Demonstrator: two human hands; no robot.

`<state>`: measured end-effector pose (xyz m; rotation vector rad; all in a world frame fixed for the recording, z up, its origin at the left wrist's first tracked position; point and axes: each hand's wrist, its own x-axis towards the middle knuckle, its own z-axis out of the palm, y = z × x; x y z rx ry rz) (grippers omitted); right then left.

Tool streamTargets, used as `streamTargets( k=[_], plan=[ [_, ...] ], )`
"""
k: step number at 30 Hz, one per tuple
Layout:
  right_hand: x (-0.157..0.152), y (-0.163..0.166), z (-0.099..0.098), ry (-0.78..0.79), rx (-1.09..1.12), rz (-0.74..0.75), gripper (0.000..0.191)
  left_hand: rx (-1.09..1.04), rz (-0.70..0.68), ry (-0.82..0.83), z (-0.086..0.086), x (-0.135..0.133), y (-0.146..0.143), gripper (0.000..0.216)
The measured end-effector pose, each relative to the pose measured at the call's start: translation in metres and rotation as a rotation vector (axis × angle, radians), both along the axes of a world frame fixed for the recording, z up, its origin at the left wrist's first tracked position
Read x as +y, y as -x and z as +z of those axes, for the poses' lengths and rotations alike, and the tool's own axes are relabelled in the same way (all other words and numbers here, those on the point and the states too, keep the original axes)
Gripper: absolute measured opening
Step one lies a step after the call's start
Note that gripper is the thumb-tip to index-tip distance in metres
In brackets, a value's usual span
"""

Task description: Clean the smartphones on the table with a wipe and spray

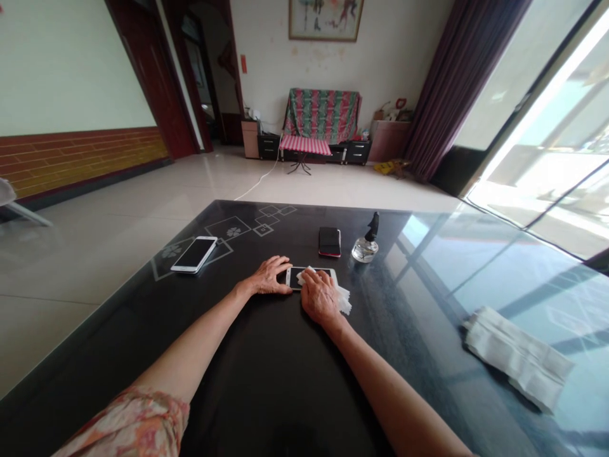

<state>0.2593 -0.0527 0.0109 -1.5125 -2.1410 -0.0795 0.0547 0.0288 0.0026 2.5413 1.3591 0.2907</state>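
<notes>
A white smartphone (295, 278) with a dark screen lies sideways on the black table in front of me. My left hand (269, 277) grips its left end, with the fingers at the far edge and the thumb at the near one. Over the screen, my right hand (321, 298) presses a white tissue (343, 301), which sticks out past the right side of the hand. The fingers and tissue hide much of the phone's right half. Just beyond the phone are a smaller black phone-like item (330, 242) with a red edge and a clear spray bottle (365, 250) with a black top.
Another white smartphone (195, 254) rests at the left on the glossy table (266, 381). A folded grey cloth (518, 358) lies at the right. Across the tiled floor are a striped folding table (305, 145) and a low cabinet (358, 152); a bright glass door is on the right.
</notes>
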Motion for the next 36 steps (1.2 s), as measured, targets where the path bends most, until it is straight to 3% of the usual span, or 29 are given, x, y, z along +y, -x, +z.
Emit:
streamTargets(
  k=[14,18,23,26,36],
  plan=[
    [0.007,0.029,0.005,0.063,-0.021,0.057,0.034,-0.057,0.044,-0.115,-0.012,-0.005,0.003,0.075],
    [0.009,0.011,0.004,0.055,-0.003,0.033,0.035,-0.045,0.06,-0.101,-0.009,-0.007,0.002,0.078],
    [0.008,-0.024,-0.001,0.062,0.033,-0.14,0.036,-0.035,0.066,-0.059,-0.001,-0.009,-0.001,0.081],
    [0.009,-0.028,-0.003,0.047,0.032,-0.17,0.036,-0.044,0.082,-0.047,-0.001,-0.009,-0.002,0.082],
    [0.02,0.014,0.003,0.045,0.006,0.048,0.037,-0.125,0.099,-0.102,-0.007,-0.005,-0.002,0.076]
  ],
)
